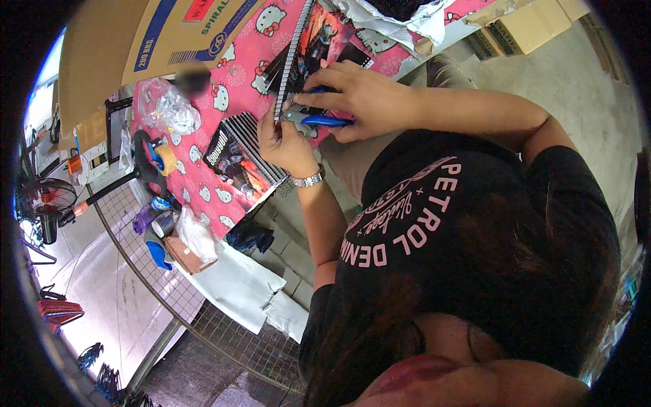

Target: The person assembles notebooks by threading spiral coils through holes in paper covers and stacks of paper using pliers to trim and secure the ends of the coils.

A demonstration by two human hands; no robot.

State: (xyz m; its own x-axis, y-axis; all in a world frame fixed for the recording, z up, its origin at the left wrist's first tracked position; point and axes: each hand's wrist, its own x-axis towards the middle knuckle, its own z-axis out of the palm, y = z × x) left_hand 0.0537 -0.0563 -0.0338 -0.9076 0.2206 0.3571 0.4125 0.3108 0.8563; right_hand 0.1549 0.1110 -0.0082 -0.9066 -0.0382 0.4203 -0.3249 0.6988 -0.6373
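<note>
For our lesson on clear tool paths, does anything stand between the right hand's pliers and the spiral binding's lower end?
Nothing visible does: the blue-handled pliers in the right hand point their tip at the lower end of the spiral binding. The left hand is close beside that end.

The right hand partly conceals the pliers and the notebook beneath. Beyond the left hand: cardboard box, cropped by the upper edge; dark item, blurred, unidentifiable.
</note>
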